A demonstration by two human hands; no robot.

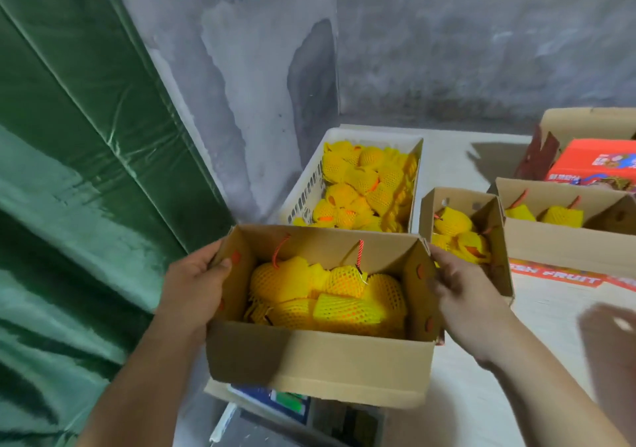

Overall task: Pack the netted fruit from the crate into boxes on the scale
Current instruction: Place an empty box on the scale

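On the left, my left hand (pixel 192 286) grips the box's (pixel 320 360) left end wall, thumb hooked over the rim and inside, fingers on the outside. The box sits near me, over the scale (pixel 275 403), whose display just shows under its near edge. I can't tell whether the box rests fully on the platform or hangs slightly in my hands.

Inside the box the netted fruit (pixel 327 295) fills the bottom in a loose heap, well below the rim, with two red cord handles poking up at the far wall.

My right hand (pixel 461 295) holds the right end wall, fingers curled onto the flap; the view there is a little blurred, so I can't make out how firmly.

I judge the step to be seating the box for weighing. To do it well I'd keep both grips level, lower it square onto the platform, centre it so no edge hangs onto the table, then let go entirely before reading.

Farther off, the crate (pixel 358 185) is still well stocked, within easy reach for topping up. Right of it stand two part-filled boxes (pixel 464 226).
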